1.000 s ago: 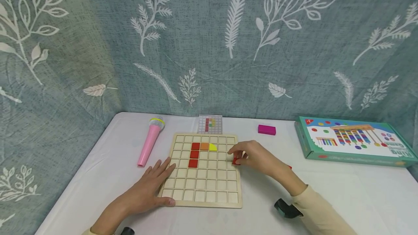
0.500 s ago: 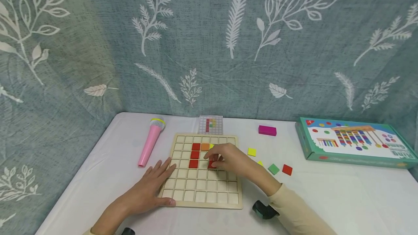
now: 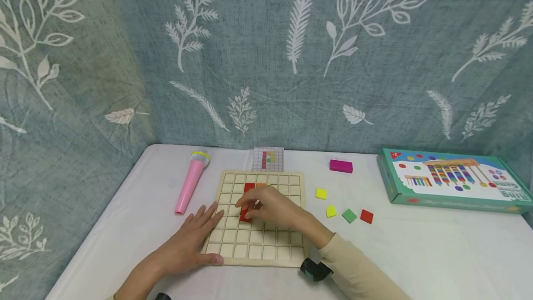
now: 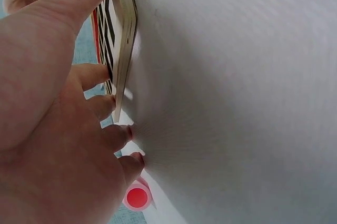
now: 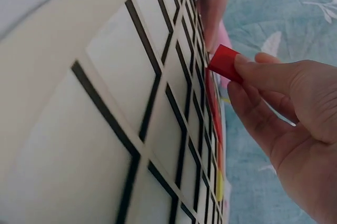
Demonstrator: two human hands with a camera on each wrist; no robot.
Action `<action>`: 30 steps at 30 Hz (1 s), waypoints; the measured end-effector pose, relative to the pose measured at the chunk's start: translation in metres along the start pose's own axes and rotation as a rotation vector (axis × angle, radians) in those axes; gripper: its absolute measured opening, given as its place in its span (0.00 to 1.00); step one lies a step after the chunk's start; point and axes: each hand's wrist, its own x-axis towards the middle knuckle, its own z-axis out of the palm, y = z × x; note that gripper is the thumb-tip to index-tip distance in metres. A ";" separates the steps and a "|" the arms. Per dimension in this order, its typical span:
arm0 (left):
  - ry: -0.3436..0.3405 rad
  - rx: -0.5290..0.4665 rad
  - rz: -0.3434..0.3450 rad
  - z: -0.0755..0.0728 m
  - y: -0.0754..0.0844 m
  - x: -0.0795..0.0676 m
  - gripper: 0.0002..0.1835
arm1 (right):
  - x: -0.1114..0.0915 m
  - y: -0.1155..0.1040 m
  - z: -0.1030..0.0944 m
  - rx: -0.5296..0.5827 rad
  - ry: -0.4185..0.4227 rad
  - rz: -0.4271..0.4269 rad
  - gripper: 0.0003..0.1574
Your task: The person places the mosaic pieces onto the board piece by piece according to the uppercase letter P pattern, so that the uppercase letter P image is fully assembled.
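Note:
A square wooden grid board (image 3: pixel 283 237) lies on the white-covered table. My left hand (image 3: pixel 185 246) rests along its left edge, fingers spread and straight, thumb at the near corner. Between thumb and fingers, my right hand (image 3: pixel 272 205) pinches a red square tile (image 5: pixel 224 61) just over the board's left-centre cells. A red tile (image 3: pixel 250 186) and an orange tile (image 3: pixel 261 184) sit in an upper row. In the right wrist view a yellow tile (image 5: pixel 220 182) also lies in the grid. My right hand hides part of the tiles in the head view.
A printed pattern card (image 3: pixel 268 159) lies behind the board. Right of it are yellow (image 3: pixel 321 193), green (image 3: pixel 349 215) and red (image 3: pixel 367 216) loose tiles. A pink toy microphone (image 3: pixel 191 182), a magenta block (image 3: pixel 341 166) and a green toy box (image 3: pixel 454 182) stand farther out.
My right hand has carried the red tile leftward from the board's right edge to the column of red tiles. The loose tiles at right came into sight. My left hand has stayed put.

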 end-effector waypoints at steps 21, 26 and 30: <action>-0.008 -0.021 -0.007 0.001 0.000 0.000 0.56 | 0.008 -0.003 0.016 -0.171 -0.073 0.045 0.19; -0.008 -0.023 -0.008 0.001 -0.001 0.000 0.56 | 0.007 -0.004 0.014 -0.176 -0.077 0.055 0.16; -0.008 -0.023 -0.012 0.001 -0.001 0.001 0.56 | 0.005 -0.006 0.008 -0.178 -0.096 0.060 0.15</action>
